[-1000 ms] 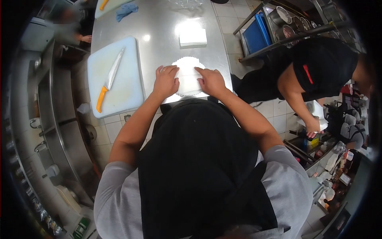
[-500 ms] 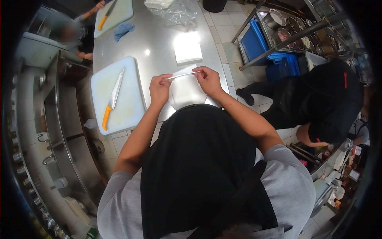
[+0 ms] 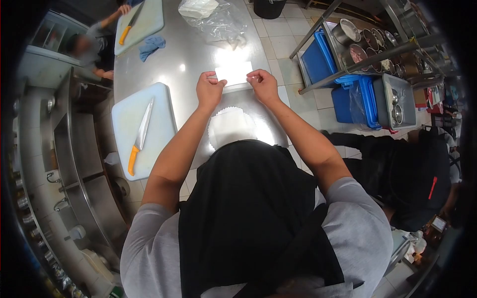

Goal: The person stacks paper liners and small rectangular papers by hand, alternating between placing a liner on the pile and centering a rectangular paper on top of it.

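My left hand [image 3: 210,91] and my right hand [image 3: 264,87] are at the two near corners of a bright white stack of sheets [image 3: 233,73] on the steel table. The fingers of each hand are closed at an edge there; glare hides how many sheets are between them. Nearer my body, a pale round piece with a scalloped edge [image 3: 218,134] lies on the table, with a white square sheet [image 3: 234,123] on top. My black apron covers its near edge.
On the left, a cutting board [image 3: 164,107] bears an orange-handled knife [image 3: 144,124]. Further off are a blue cloth [image 3: 150,47], a second board [image 3: 151,20] with a knife, and a plastic bag [image 3: 218,25]. Two people stand nearby, left and right. Blue bins [image 3: 355,102] are at right.
Both hands have moved forward, away from my body, to the white stack. The white strip held between them before is no longer over the scalloped piece. The person at right has moved nearer the bottom.
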`<state>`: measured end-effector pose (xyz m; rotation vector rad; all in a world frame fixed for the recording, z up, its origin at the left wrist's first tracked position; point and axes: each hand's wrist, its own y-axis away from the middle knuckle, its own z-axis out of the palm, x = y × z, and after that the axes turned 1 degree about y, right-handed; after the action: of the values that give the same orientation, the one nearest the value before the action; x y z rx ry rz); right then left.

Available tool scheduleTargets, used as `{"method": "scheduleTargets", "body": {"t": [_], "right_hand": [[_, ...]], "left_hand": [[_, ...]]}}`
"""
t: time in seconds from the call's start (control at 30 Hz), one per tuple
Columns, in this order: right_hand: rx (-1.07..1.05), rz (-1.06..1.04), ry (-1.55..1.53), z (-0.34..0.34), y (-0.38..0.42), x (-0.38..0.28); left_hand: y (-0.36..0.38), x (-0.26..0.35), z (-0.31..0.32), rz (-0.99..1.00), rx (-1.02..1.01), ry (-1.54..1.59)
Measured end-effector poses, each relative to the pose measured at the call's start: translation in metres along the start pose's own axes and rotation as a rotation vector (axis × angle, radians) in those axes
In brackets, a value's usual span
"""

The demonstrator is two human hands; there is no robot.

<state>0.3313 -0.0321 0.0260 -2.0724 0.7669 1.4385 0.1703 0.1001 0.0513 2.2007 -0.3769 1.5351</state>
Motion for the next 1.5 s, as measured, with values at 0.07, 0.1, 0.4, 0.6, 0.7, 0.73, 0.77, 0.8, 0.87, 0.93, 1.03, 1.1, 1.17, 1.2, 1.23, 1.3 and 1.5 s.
{"method": "scheduleTargets", "body": {"t": [0.07,0.1,0.4,0.6,0.7,0.73,0.77,0.8,0.87,0.93,1.03,1.1,1.17,1.2,1.23,1.3,1.5], "right_hand": [[0.011,0.014,0.073,0.001,-0.006,0.01],[0.013,0.012,0.073,0.003,-0.008,0.016],[0.001,0.007,0.18,0.009,0.001,0.026],[0.002,0.05,0.199,0.011,0.003,0.028],[-0.013,0.047,0.2,0.009,0.004,0.024],[-0.011,0.048,0.203,0.007,0.004,0.021],[-0.006,0.036,0.236,0.006,0.004,0.019],[-0.005,0.025,0.267,0.005,0.006,0.018],[0.053,-0.068,0.313,0.001,0.009,0.015],[0.111,-0.157,0.358,-0.008,0.022,0.018],[0.137,-0.161,0.325,-0.022,0.053,0.021],[-0.013,-0.056,0.225,-0.031,0.085,0.019],[-0.114,-0.128,0.189,-0.032,0.114,0.023],[-0.15,-0.147,0.201,-0.03,0.126,0.02],[-0.197,-0.178,0.21,-0.028,0.135,0.018],[-0.277,-0.28,0.19,-0.024,0.149,0.01],[-0.395,-0.569,0.248,-0.017,0.155,-0.005]], "left_hand": [[-0.001,-0.003,0.005,0.06,0.09,-0.136],[-0.002,-0.007,0.006,0.063,0.09,-0.135],[0.005,-0.024,0.01,0.059,0.167,-0.23],[-0.001,-0.032,0.01,0.08,0.137,-0.203],[0.0,-0.031,0.01,0.067,0.147,-0.236],[0.0,-0.031,0.011,0.068,0.144,-0.234],[0.0,-0.031,0.013,0.089,0.172,-0.202],[0.003,-0.032,0.012,0.108,0.201,-0.172],[0.008,-0.036,0.007,0.151,0.251,-0.228],[0.028,-0.035,-0.004,0.191,0.296,-0.286],[0.085,-0.047,-0.032,0.512,-0.168,-0.355],[0.107,-0.074,-0.047,0.755,-0.4,-0.385],[0.124,-0.091,-0.05,0.832,-0.498,-0.416],[0.129,-0.109,-0.05,0.837,-0.489,-0.457],[0.127,-0.117,-0.053,0.838,-0.464,-0.505],[0.132,-0.108,-0.049,0.766,-0.475,-0.509],[0.143,-0.088,-0.048,0.801,-0.464,-0.555]]}}
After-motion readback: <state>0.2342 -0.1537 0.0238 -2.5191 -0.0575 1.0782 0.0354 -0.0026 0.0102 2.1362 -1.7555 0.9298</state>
